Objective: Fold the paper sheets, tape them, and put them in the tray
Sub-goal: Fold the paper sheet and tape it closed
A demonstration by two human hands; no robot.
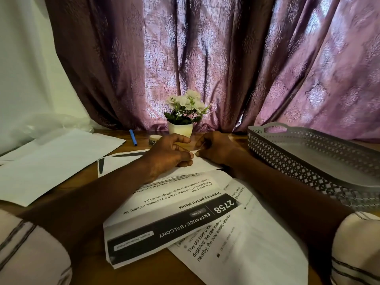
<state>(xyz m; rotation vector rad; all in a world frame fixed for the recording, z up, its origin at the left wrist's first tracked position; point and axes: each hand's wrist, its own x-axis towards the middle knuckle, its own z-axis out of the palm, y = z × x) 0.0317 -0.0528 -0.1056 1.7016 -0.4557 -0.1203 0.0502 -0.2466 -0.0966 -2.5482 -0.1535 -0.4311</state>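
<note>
A folded white paper sheet (123,161) lies in the middle of the wooden table. My left hand (170,153) presses down on its top, thumb and fingers on the folded edge. My right hand (216,149) meets it at the same edge, fingertips pinched on what looks like a short strip of clear tape. A small roll of tape (154,138) stands just behind my left hand. The grey perforated tray (304,161) sits to the right with nothing visible inside. Printed sheets (185,212) lie under my forearms.
A stack of blank white paper (51,163) lies at the left. A blue pen (133,137) rests behind it. A white pot of flowers (181,128) stands at the back centre against a purple curtain (226,58).
</note>
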